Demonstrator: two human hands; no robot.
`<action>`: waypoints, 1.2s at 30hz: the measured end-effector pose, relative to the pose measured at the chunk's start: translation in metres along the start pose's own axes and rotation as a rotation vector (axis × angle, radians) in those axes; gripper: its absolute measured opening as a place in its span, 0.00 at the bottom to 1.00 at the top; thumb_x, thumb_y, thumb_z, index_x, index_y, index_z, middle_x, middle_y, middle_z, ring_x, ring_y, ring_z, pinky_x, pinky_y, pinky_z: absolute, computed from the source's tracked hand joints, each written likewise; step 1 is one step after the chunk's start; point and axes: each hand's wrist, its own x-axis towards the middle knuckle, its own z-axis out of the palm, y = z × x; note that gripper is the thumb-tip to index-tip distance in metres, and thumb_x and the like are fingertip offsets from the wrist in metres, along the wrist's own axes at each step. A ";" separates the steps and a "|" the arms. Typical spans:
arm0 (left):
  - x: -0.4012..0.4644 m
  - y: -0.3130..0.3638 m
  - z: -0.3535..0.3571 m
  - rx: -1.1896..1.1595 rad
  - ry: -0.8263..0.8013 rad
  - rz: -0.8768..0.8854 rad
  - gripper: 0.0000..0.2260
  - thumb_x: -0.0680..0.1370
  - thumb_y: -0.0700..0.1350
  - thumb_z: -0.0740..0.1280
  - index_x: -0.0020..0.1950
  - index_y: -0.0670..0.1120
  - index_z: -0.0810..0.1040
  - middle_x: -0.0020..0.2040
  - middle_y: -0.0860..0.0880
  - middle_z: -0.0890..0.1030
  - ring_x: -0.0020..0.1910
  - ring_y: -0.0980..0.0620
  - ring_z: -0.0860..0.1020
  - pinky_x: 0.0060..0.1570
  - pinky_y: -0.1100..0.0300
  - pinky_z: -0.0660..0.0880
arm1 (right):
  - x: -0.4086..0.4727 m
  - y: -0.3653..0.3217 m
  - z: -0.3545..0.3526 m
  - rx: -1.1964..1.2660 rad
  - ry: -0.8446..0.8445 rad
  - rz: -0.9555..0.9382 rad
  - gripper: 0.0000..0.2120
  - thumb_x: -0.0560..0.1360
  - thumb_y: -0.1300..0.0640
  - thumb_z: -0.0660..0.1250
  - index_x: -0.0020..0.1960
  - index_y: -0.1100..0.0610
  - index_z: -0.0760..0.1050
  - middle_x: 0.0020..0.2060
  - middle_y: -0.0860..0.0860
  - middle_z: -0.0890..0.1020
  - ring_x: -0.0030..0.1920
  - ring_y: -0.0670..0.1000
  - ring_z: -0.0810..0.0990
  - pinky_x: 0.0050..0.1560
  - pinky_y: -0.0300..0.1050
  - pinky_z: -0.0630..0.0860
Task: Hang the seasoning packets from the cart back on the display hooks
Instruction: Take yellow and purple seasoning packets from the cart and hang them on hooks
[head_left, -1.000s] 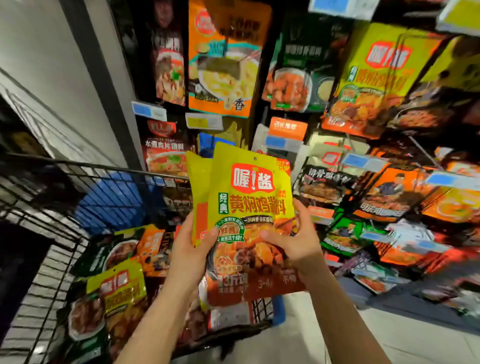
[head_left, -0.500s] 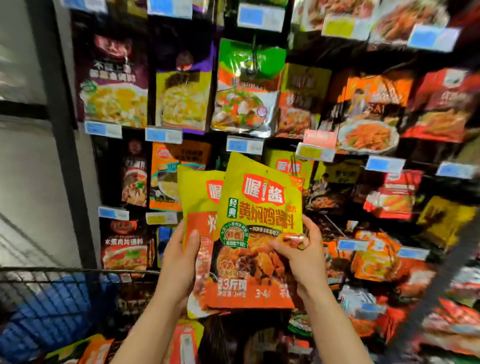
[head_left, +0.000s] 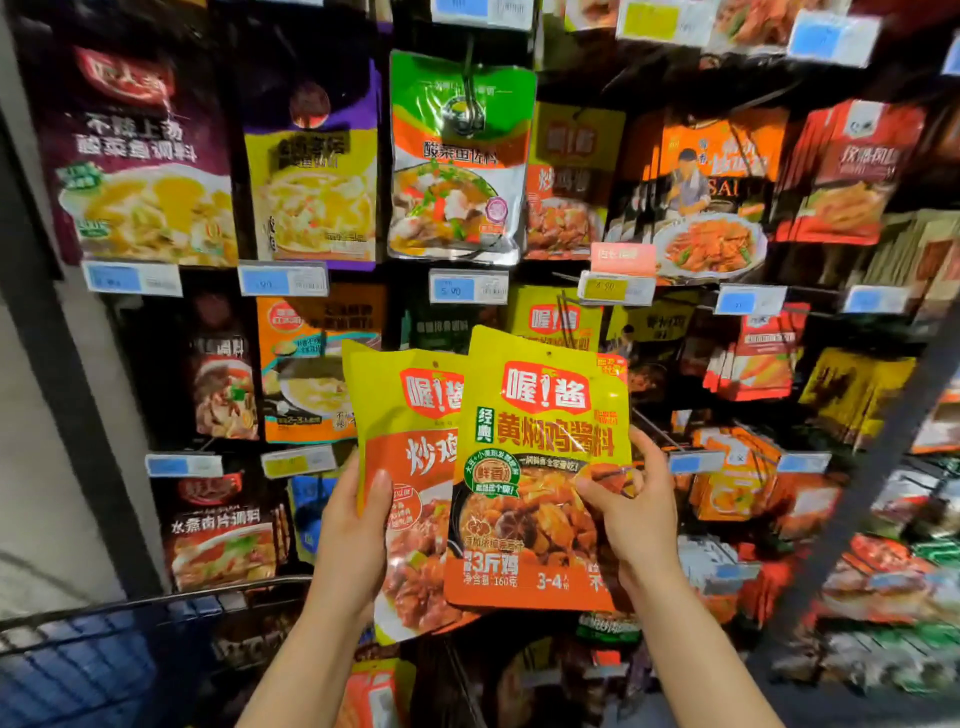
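Two yellow-and-orange seasoning packets are held up in front of the display. My left hand grips the left edge of the rear packet. My right hand pinches the right side of the front packet, which overlaps the rear one. Both packets have a small hang hole at the top. Just behind their tops hang matching yellow packets on a display hook. The cart shows only its rim and blue seat at the bottom left, with another packet in it below my arms.
The display wall is packed with hanging seasoning packets in rows, with blue and yellow price tags at the hook ends. A green packet hangs above. A dark upright post borders the display on the left; bare hooks stick out at right.
Both hands have lifted the two packets from above the cart up to the middle rows of the display, and my view has tilted up with them. The grips are unchanged.
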 end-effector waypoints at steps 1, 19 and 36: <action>0.003 -0.005 0.000 -0.002 -0.008 -0.008 0.14 0.83 0.46 0.59 0.69 0.50 0.74 0.60 0.48 0.82 0.58 0.49 0.81 0.58 0.51 0.76 | 0.001 0.006 -0.001 -0.012 0.019 0.012 0.34 0.71 0.68 0.74 0.71 0.50 0.67 0.62 0.50 0.77 0.63 0.51 0.75 0.54 0.45 0.73; 0.042 -0.053 0.099 -0.085 0.060 -0.070 0.12 0.83 0.44 0.59 0.65 0.53 0.74 0.50 0.53 0.85 0.49 0.53 0.83 0.44 0.61 0.79 | 0.140 0.044 -0.038 0.131 0.062 0.016 0.33 0.73 0.70 0.71 0.65 0.38 0.68 0.60 0.50 0.80 0.59 0.49 0.79 0.53 0.47 0.79; 0.038 -0.060 0.122 -0.140 0.173 -0.054 0.13 0.83 0.43 0.58 0.66 0.47 0.74 0.52 0.48 0.84 0.50 0.48 0.83 0.49 0.54 0.80 | 0.185 0.049 -0.041 0.111 -0.027 -0.039 0.32 0.73 0.69 0.70 0.70 0.45 0.67 0.61 0.50 0.79 0.59 0.47 0.79 0.59 0.51 0.78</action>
